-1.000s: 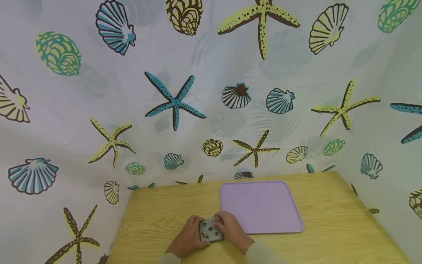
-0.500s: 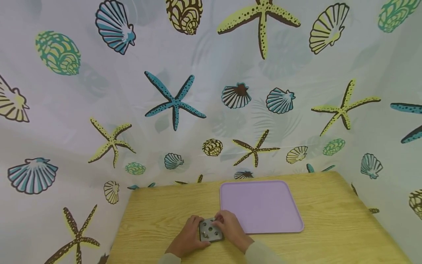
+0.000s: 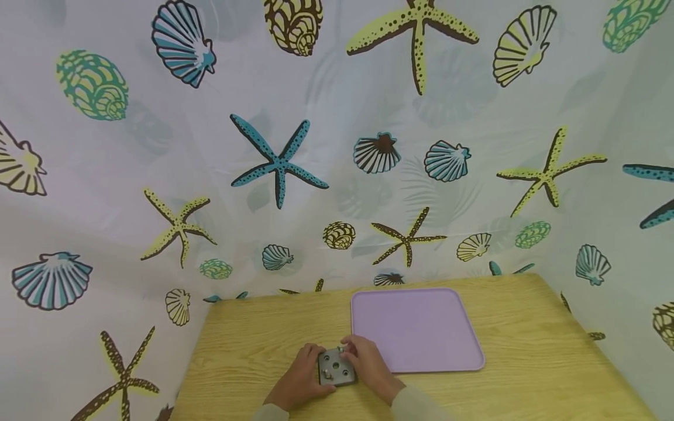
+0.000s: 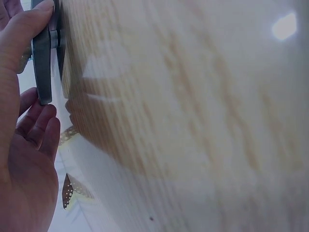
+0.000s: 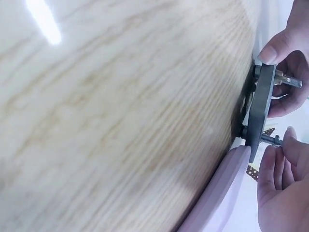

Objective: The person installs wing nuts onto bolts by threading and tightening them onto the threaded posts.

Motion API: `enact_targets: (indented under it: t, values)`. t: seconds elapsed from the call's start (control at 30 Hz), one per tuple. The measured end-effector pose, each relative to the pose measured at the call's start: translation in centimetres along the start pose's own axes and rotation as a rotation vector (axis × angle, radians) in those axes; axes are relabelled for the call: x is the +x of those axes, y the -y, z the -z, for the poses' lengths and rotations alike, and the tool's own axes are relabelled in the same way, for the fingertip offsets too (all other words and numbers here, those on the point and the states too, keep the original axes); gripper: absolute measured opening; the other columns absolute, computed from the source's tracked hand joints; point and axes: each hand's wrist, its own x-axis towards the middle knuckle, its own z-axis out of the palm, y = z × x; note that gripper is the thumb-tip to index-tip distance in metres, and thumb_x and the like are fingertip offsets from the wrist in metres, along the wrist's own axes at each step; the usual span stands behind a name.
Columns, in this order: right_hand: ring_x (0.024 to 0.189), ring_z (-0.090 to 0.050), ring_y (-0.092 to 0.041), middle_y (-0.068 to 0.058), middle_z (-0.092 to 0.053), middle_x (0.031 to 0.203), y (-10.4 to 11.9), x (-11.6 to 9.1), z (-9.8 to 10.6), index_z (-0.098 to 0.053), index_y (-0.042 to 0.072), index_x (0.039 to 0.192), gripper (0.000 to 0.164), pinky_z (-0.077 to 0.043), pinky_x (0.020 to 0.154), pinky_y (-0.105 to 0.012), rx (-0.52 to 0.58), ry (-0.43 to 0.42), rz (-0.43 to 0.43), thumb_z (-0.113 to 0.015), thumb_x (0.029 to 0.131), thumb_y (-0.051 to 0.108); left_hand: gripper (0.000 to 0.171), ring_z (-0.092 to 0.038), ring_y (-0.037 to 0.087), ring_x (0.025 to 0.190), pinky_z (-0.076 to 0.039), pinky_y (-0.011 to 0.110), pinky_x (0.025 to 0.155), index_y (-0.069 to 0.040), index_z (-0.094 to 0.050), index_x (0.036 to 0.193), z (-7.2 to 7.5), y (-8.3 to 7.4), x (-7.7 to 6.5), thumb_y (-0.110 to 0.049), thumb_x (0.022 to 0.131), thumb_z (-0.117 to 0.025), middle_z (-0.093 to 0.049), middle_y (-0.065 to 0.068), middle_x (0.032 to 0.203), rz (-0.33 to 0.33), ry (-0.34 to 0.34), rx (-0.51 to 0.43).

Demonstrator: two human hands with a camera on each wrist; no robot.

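Observation:
A square grey metal plate (image 3: 337,375) with several holes lies on the table, a little left of its middle. My left hand (image 3: 301,379) grips it along the left side, thumb at the near edge and fingers at the far one. Two threaded bolts stand up through opposite corners. The near-left bolt (image 5: 292,81) carries a nut (image 5: 279,77). At the far-right corner, my right hand (image 3: 368,363) pinches the upper end of the other bolt (image 5: 266,139), where a small nut shows beside the fingertips. Bolt heads under the plate hold it slightly above the wood in the right wrist view.
A lilac tray (image 3: 416,327) lies just to the right of the plate, behind my right hand. The wooden table (image 3: 253,327) extends to both sides. A white curtain (image 3: 337,199) printed with shells and starfish surrounds the back and sides.
My right fingertips shift slightly around the top of the far-right bolt, covering it more half a second ago than now. My left hand and the plate stay in place.

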Motion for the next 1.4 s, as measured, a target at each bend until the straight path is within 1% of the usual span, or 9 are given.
enact_targets:
  t: [0.23,0.37,0.47,0.53,0.63,0.77,1.0,1.23,1.4]
  values:
    - [0.069,-0.053,-0.002,0.007,-0.058,0.077,0.11,0.24,-0.35,-0.062,0.004,0.103,0.027,-0.048,0.063,-0.021,0.001,0.017,-0.007,-0.071,0.080,0.013,0.083,-0.042,0.015,0.109,-0.042,0.040,0.092,-0.011,-0.043,0.130,-0.02,-0.02,-0.10,-0.063,0.070,-0.068,-0.041,0.002,0.121,-0.002,-0.002,0.008]
    - [0.071,-0.052,-0.003,0.006,-0.056,0.079,0.05,0.09,-0.49,-0.061,0.004,0.102,0.027,-0.047,0.064,-0.021,-0.030,-0.024,0.001,-0.072,0.078,0.012,0.084,-0.042,0.015,0.109,-0.042,0.040,0.092,-0.012,-0.043,0.130,-0.09,0.03,-0.14,-0.064,0.069,-0.068,-0.041,0.002,0.122,0.000,-0.005,0.011]
    - [0.072,-0.051,-0.005,0.004,-0.055,0.081,0.06,-0.04,-0.43,-0.062,0.005,0.096,0.024,-0.047,0.064,-0.021,-0.061,-0.058,0.013,-0.074,0.077,0.013,0.084,-0.042,0.015,0.108,-0.043,0.040,0.092,-0.012,-0.043,0.130,-0.08,0.03,-0.14,-0.063,0.070,-0.068,-0.040,0.002,0.122,-0.001,-0.004,0.003]
    - [0.073,-0.050,-0.006,0.003,-0.055,0.082,0.09,-0.10,-0.33,-0.062,0.006,0.093,0.022,-0.046,0.064,-0.022,-0.072,-0.065,0.015,-0.074,0.077,0.015,0.084,-0.042,0.014,0.108,-0.042,0.039,0.092,-0.012,-0.043,0.130,-0.06,0.03,-0.11,-0.063,0.069,-0.068,-0.040,0.001,0.122,0.003,0.000,-0.006]
    - [0.073,-0.050,-0.005,0.005,-0.055,0.081,0.12,-0.08,-0.20,-0.062,0.009,0.091,0.019,-0.046,0.064,-0.022,-0.070,-0.046,-0.016,-0.073,0.078,0.016,0.084,-0.042,0.014,0.108,-0.042,0.039,0.093,-0.012,-0.042,0.131,0.01,0.01,-0.04,-0.064,0.069,-0.068,-0.040,0.001,0.123,0.014,0.009,-0.009]
    - [0.071,-0.053,-0.004,0.007,-0.058,0.078,0.16,-0.02,-0.22,-0.062,0.009,0.090,0.016,-0.047,0.064,-0.022,-0.032,-0.007,-0.063,-0.072,0.079,0.016,0.085,-0.043,0.014,0.108,-0.042,0.040,0.094,-0.011,-0.042,0.130,0.05,-0.07,-0.06,-0.063,0.069,-0.068,-0.040,0.002,0.123,0.024,0.010,-0.004]
    - [0.071,-0.056,-0.004,0.005,-0.062,0.079,-0.30,-0.16,-0.73,-0.063,0.004,0.099,0.024,-0.048,0.063,-0.021,-0.015,-0.004,-0.046,-0.071,0.080,0.015,0.085,-0.043,0.015,0.108,-0.042,0.040,0.093,-0.011,-0.043,0.130,-0.16,0.08,-0.06,-0.063,0.069,-0.069,-0.041,0.002,0.122,0.015,-0.008,0.013]
    - [0.071,-0.055,-0.003,0.006,-0.061,0.079,-0.12,-0.06,-0.33,-0.061,-0.002,0.109,0.034,-0.048,0.064,-0.022,-0.002,0.043,-0.024,-0.070,0.081,0.015,0.085,-0.043,0.014,0.107,-0.042,0.040,0.093,-0.011,-0.043,0.130,0.00,0.01,-0.02,-0.064,0.069,-0.068,-0.041,0.002,0.122,0.017,0.005,0.004]
    - [0.072,-0.052,-0.003,0.007,-0.056,0.079,0.20,0.32,0.08,-0.062,0.001,0.108,0.032,-0.047,0.065,-0.023,-0.004,0.082,-0.041,-0.071,0.080,0.015,0.085,-0.043,0.014,0.106,-0.042,0.041,0.092,-0.012,-0.043,0.129,0.23,-0.08,0.10,-0.066,0.068,-0.067,-0.040,0.002,0.122,0.034,0.030,-0.022]
